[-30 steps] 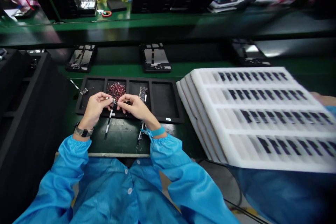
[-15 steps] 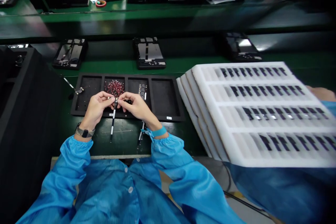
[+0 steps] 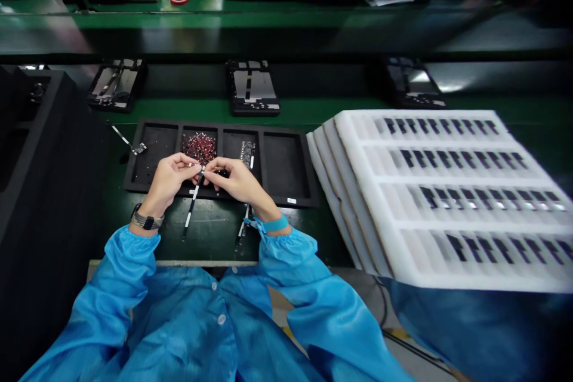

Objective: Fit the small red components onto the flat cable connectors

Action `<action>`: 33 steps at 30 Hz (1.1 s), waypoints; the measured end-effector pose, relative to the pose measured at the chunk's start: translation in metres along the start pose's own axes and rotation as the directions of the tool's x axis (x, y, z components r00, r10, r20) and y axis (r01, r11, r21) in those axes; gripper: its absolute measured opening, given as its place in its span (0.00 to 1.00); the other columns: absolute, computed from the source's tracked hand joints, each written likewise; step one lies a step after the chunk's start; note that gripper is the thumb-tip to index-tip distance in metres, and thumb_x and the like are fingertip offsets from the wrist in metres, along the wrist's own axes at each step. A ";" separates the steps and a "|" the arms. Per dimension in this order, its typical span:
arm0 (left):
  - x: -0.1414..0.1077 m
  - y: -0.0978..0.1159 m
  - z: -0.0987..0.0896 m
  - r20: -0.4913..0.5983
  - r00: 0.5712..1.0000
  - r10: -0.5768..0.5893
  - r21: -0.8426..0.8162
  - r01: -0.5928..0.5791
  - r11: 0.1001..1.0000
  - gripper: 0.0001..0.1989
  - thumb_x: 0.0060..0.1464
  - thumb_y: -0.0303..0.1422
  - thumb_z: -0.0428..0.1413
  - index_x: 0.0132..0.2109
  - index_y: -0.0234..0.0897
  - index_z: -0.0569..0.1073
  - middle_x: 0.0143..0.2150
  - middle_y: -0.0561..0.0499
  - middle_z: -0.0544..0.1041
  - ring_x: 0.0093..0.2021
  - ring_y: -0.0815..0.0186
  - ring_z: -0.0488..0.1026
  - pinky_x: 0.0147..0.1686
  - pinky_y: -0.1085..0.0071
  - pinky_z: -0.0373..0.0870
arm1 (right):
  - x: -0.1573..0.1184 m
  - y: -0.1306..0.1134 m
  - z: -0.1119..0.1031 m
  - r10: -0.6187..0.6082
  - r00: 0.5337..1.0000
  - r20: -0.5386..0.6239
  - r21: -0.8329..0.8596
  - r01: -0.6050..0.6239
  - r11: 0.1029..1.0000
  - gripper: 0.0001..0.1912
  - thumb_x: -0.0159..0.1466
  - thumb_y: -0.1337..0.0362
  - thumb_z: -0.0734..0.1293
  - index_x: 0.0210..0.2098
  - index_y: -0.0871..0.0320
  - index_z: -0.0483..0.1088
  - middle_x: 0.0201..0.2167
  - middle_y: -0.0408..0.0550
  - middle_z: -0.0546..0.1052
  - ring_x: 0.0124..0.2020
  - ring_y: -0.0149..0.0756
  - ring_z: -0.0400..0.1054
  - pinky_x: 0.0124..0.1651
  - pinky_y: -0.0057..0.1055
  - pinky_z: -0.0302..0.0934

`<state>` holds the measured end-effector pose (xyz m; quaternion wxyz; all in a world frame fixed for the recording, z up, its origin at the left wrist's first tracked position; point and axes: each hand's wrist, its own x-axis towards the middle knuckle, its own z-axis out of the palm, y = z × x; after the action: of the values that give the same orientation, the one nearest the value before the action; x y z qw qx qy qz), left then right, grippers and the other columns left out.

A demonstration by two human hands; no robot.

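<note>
My left hand (image 3: 172, 182) pinches the top end of a thin black-and-white flex cable (image 3: 192, 210), which hangs down over the near edge of a black compartment tray (image 3: 154, 131). From the other side, my right hand (image 3: 233, 179) has thumb and finger closed on the same end. What exactly lies between the fingertips is too small to make out. Just beyond my fingers, a heap of tiny red and silver parts (image 3: 200, 146) fills one compartment. To its right lie small circuit boards (image 3: 246, 154), and another flex cable (image 3: 242, 227) rests below my right wrist.
Stacked white foam trays (image 3: 389, 239) with rows of black parts stand close on my right, beside a person's dark blue clothing (image 3: 443, 322). A loose flex cable with a small board (image 3: 138, 148) lies left. Device units (image 3: 253, 88) line the back; a black box (image 3: 67, 149) borders the left.
The view has shifted slightly. Both hands keep their pinch on the flex cable, whose lower end has swung a little left. The other person's hand at the foam trays has left view.
</note>
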<state>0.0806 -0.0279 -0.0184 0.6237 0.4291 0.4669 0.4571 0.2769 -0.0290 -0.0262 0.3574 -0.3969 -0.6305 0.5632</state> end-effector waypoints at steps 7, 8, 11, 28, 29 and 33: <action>-0.001 0.001 -0.001 0.018 0.999 -0.033 -0.014 0.033 0.999 0.21 0.37 0.38 0.78 0.34 0.32 0.79 0.25 0.49 0.79 0.26 0.66 0.77 0.30 0.70 0.74 | 0.000 0.000 -0.002 0.056 0.998 0.037 0.079 -0.059 0.995 0.21 0.63 0.46 0.75 0.36 0.59 0.74 0.30 0.48 0.81 0.23 0.28 0.66 0.28 0.28 0.63; -0.001 0.000 -0.001 0.027 0.999 -0.037 -0.023 0.037 0.999 0.21 0.37 0.38 0.78 0.34 0.32 0.79 0.25 0.49 0.79 0.26 0.66 0.77 0.30 0.70 0.74 | 0.001 0.001 -0.002 0.066 0.997 0.046 0.096 -0.070 0.993 0.22 0.62 0.45 0.75 0.36 0.59 0.74 0.30 0.48 0.82 0.23 0.28 0.66 0.27 0.28 0.62; -0.001 -0.003 -0.002 0.052 0.997 -0.058 -0.046 0.060 0.997 0.21 0.37 0.38 0.77 0.34 0.31 0.79 0.25 0.48 0.79 0.25 0.67 0.76 0.30 0.71 0.74 | 0.001 0.002 -0.001 0.086 0.994 0.062 0.134 -0.094 0.986 0.23 0.60 0.45 0.77 0.36 0.60 0.75 0.30 0.48 0.82 0.22 0.28 0.67 0.25 0.27 0.59; -0.002 -0.001 -0.003 0.031 0.998 -0.046 -0.026 0.047 0.999 0.21 0.37 0.37 0.77 0.34 0.31 0.79 0.25 0.47 0.80 0.26 0.64 0.78 0.30 0.70 0.73 | 0.002 0.005 0.004 0.097 0.995 0.026 0.213 -0.100 0.972 0.24 0.57 0.45 0.80 0.35 0.60 0.76 0.32 0.50 0.83 0.21 0.29 0.71 0.21 0.25 0.60; -0.002 0.000 -0.004 0.021 0.999 -0.039 -0.027 0.039 0.999 0.20 0.37 0.37 0.77 0.35 0.31 0.80 0.26 0.47 0.80 0.26 0.65 0.77 0.30 0.70 0.73 | 0.002 0.005 0.006 0.097 0.995 -0.003 0.218 -0.094 0.971 0.25 0.56 0.44 0.80 0.35 0.60 0.76 0.32 0.50 0.83 0.22 0.30 0.72 0.21 0.26 0.61; -0.002 0.003 -0.006 -0.007 1.000 0.001 -0.005 -0.001 1.000 0.18 0.40 0.34 0.75 0.40 0.31 0.84 0.25 0.50 0.78 0.25 0.67 0.75 0.29 0.71 0.73 | 0.004 0.007 0.014 0.112 0.980 -0.164 0.209 -0.076 0.975 0.27 0.52 0.43 0.82 0.32 0.59 0.75 0.28 0.49 0.82 0.24 0.36 0.76 0.21 0.27 0.62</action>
<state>0.0737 -0.0284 -0.0160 0.6228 0.4262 0.4677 0.4601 0.2630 -0.0308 -0.0348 0.4225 -0.4361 -0.5167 0.6036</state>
